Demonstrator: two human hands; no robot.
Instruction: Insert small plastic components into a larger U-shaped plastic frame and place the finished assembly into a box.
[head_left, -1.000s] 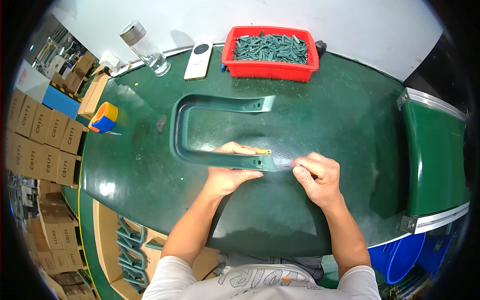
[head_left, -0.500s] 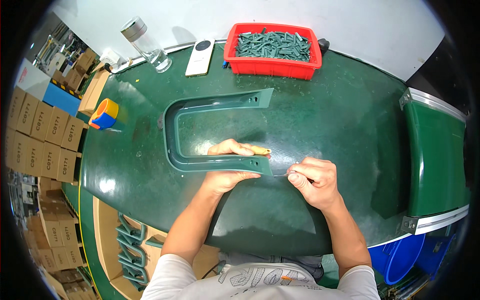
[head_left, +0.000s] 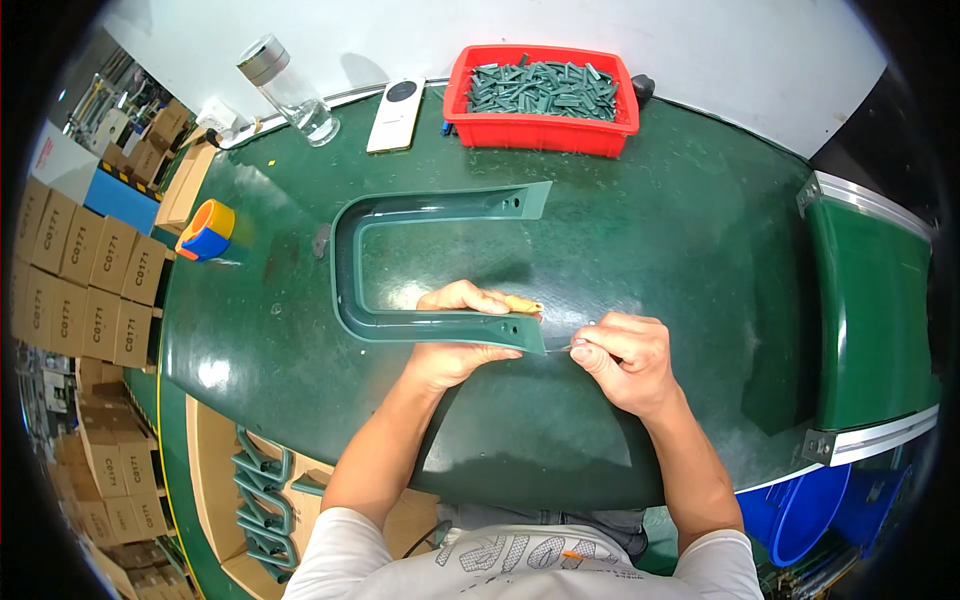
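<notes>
here in the head view, the left hand (head_left: 440, 362) clasps a green u-shaped channel (head_left: 344, 265) by its near leg, over the bench (head_left: 700, 240); the right hand (head_left: 630, 362) pinches a thin metallic sliver (head_left: 559, 349) at that leg's end, contact unclear, with a red bin (head_left: 550, 137) beyond.

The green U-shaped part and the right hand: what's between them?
In the head view, a thin object pinched in the right hand points toward the green U-shaped part; whether they touch is unclear.
</notes>
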